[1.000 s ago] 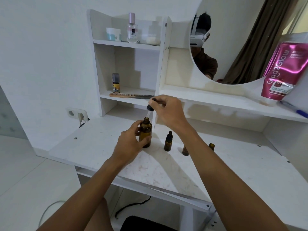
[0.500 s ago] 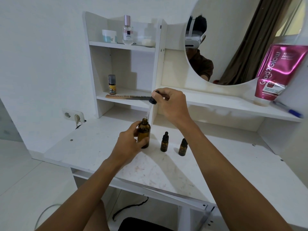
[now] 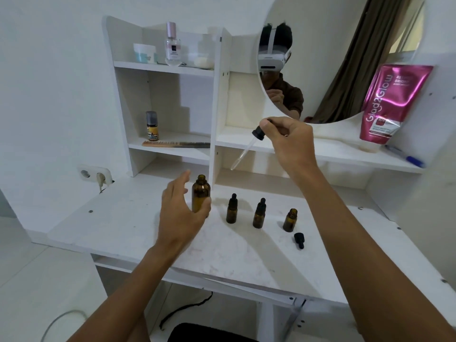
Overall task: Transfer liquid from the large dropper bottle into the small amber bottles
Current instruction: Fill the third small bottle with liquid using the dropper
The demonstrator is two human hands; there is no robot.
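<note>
Dropper (image 3: 246, 150) being pinched by right hand (image 3: 287, 137), raised. Left hand (image 3: 181, 213) being held loose-fingered beside uncapped big bottle (image 3: 201, 197).

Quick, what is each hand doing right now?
Left hand: open, fingers loose beside the large amber bottle, not gripping it.
Right hand: closed on the dropper, pinching its black bulb, glass tip in the air.

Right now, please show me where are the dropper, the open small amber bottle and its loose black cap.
dropper (image 3: 244, 151), head view, on the middle of the glass tube.
open small amber bottle (image 3: 290, 220), head view, on its amber body.
loose black cap (image 3: 299, 239), head view, on the cap lying on the desk.
</note>
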